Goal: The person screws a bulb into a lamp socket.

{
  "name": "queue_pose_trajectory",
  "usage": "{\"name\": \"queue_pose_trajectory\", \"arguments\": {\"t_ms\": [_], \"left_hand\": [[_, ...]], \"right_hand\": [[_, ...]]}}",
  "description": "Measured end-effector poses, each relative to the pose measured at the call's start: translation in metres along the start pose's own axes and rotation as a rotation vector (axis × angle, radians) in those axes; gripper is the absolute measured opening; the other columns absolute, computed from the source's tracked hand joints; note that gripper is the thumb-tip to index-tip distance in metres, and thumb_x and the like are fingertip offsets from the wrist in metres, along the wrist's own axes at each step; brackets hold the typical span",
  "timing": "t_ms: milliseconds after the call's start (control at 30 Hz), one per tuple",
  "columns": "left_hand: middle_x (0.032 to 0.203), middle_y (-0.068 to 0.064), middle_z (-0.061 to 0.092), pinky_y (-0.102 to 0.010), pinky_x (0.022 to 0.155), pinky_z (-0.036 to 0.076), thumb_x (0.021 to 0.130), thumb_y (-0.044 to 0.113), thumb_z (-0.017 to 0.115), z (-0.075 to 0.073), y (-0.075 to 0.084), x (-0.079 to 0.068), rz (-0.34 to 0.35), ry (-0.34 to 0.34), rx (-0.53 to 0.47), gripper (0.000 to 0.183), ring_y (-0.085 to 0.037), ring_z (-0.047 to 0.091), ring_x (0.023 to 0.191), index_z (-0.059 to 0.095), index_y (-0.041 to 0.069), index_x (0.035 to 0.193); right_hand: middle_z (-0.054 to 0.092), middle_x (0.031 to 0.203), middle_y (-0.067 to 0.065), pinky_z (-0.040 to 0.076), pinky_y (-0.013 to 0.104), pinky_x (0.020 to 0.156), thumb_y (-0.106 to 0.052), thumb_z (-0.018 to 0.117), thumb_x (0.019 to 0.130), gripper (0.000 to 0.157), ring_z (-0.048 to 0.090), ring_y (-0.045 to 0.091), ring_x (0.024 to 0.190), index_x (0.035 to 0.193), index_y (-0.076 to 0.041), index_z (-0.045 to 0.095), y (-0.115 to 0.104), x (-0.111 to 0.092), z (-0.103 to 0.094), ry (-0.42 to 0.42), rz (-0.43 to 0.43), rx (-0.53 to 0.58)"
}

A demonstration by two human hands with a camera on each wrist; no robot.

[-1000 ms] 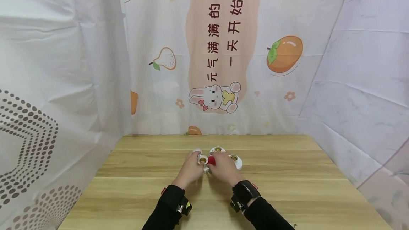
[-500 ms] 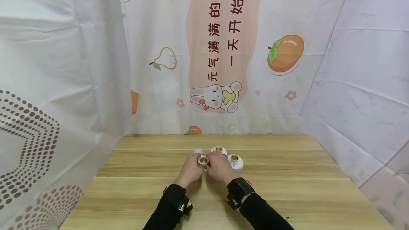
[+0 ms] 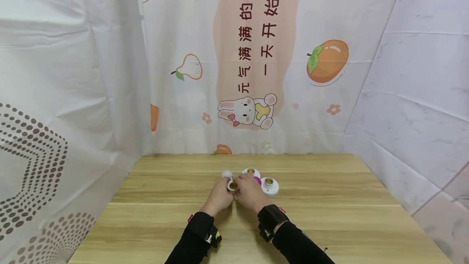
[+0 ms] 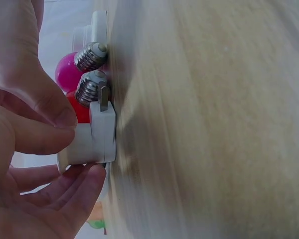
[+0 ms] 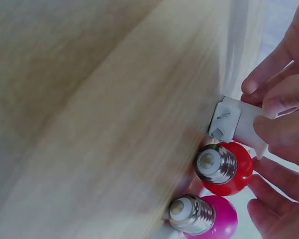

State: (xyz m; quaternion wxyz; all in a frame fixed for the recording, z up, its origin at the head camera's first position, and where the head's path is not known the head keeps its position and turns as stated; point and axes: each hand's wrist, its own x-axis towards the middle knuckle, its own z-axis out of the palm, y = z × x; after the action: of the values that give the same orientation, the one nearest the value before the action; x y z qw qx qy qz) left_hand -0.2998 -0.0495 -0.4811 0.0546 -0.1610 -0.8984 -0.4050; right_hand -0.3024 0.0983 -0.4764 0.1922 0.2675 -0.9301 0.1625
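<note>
A white plug-in lamp socket (image 3: 233, 185) with metal prongs is between my hands, its brass-lined mouth facing up in the head view. My left hand (image 3: 218, 196) grips its side; the left wrist view shows thumb and fingers around its body (image 4: 79, 145). From the other side my right hand (image 3: 252, 192) pinches the socket near its rim, the thumb showing in the right wrist view. A red bulb (image 5: 239, 172) lies close beside the socket under the right hand, that hand's other fingers spread near it. Alongside lies a magenta bulb (image 5: 222, 216), its screw base against the table.
A white bulb (image 3: 227, 173) sits just beyond the left hand. Two round white lamp holders, one farther back (image 3: 250, 171) and one to the right (image 3: 270, 189), stand past the right hand. The wooden table (image 3: 329, 211) ends at a printed curtain (image 3: 198, 105).
My right hand has shifted slightly left, onto the socket, and now covers the red bulb in the head view. The magenta bulb has come into sight there. The socket's mouth has tilted a little.
</note>
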Motion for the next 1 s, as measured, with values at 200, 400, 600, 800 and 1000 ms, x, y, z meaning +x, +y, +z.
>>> {"name": "queue_pose_trajectory", "arguments": {"t_ms": [200, 400, 600, 800, 1000], "left_hand": [[0.110, -0.022, 0.060, -0.047, 0.087, 0.051, 0.084, -0.008, 0.069, -0.003, 0.002, 0.000, 0.002, -0.010, 0.024, 0.034, -0.031, 0.058, 0.100, 0.060, -0.011, 0.117], [0.116, -0.023, 0.060, -0.046, 0.090, 0.053, 0.088, -0.007, 0.068, -0.008, 0.008, -0.005, -0.011, -0.022, 0.010, 0.035, -0.032, 0.060, 0.105, 0.059, -0.011, 0.121], [0.123, -0.023, 0.058, -0.047, 0.096, 0.051, 0.089, -0.006, 0.066, -0.015, 0.016, -0.011, -0.008, -0.032, 0.010, 0.037, -0.034, 0.058, 0.115, 0.058, -0.009, 0.125], [0.124, -0.022, 0.057, -0.047, 0.096, 0.051, 0.091, -0.004, 0.065, -0.020, 0.023, -0.018, 0.022, -0.039, -0.011, 0.039, -0.034, 0.058, 0.116, 0.058, -0.007, 0.129], [0.113, -0.012, 0.058, -0.037, 0.084, 0.053, 0.093, 0.001, 0.068, -0.024, 0.028, -0.023, 0.057, -0.055, -0.077, 0.034, -0.023, 0.059, 0.102, 0.060, -0.002, 0.126]], "right_hand": [[0.064, 0.092, 0.006, 0.051, 0.039, 0.083, -0.009, 0.082, 0.082, 0.025, 0.059, 0.025, 0.093, 0.105, -0.003, 0.073, -0.003, -0.002, -0.001, 0.004, 0.002, 0.005], [0.065, 0.097, 0.005, 0.052, 0.038, 0.086, -0.009, 0.079, 0.084, 0.032, 0.060, 0.025, 0.097, 0.114, 0.000, 0.072, -0.004, -0.005, -0.005, 0.010, -0.002, 0.010], [0.063, 0.093, 0.004, 0.052, 0.036, 0.077, -0.002, 0.077, 0.080, 0.036, 0.058, 0.021, 0.088, 0.116, 0.001, 0.072, -0.005, -0.011, -0.014, 0.037, -0.007, 0.083], [0.062, 0.100, 0.007, 0.054, 0.036, 0.077, 0.000, 0.075, 0.083, 0.029, 0.060, 0.021, 0.089, 0.112, 0.000, 0.073, -0.006, -0.015, -0.022, 0.026, 0.054, 0.193], [0.061, 0.100, 0.007, 0.050, 0.033, 0.071, 0.004, 0.074, 0.083, 0.033, 0.057, 0.018, 0.084, 0.116, 0.000, 0.073, -0.008, -0.022, -0.034, 0.048, 0.109, 0.331]]}}
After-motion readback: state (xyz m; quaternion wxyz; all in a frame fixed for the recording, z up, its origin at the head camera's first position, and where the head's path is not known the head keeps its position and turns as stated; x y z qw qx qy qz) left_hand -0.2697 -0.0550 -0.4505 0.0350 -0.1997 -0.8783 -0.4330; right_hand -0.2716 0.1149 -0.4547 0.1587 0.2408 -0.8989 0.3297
